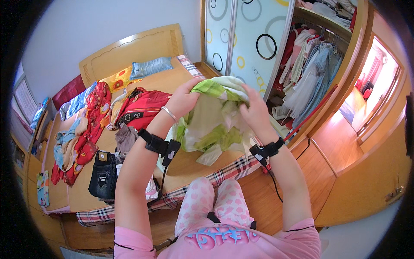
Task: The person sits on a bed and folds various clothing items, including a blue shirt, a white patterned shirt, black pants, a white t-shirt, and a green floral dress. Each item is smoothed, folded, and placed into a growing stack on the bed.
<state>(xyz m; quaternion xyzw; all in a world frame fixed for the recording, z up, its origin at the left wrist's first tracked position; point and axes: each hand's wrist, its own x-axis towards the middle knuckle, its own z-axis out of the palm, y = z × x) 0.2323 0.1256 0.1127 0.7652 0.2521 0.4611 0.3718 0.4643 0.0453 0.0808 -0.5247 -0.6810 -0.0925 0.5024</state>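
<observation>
Both hands hold up a thin green and white garment point(207, 123) over the near right part of the bed. My left hand point(186, 98) grips its upper left edge, with the thumb on the cloth. At the upper right edge, my right hand point(254, 108) pinches the fabric. The sheer cloth hangs down between them, its lower folds just above or on the bed mat; I cannot tell which. Folded dark jeans point(103, 174) lie on the bed left of my left forearm, beside a crumpled grey-brown garment point(125, 137).
Red clothing point(145, 105), a red floral cloth point(85, 145) and a blue pillow point(152, 67) lie on the bed point(174, 176). An open wardrobe point(313, 68) with hanging clothes stands at the right. Beyond the wooden floor point(339, 149) is a doorway point(376, 84). Cables hang from both wrist straps.
</observation>
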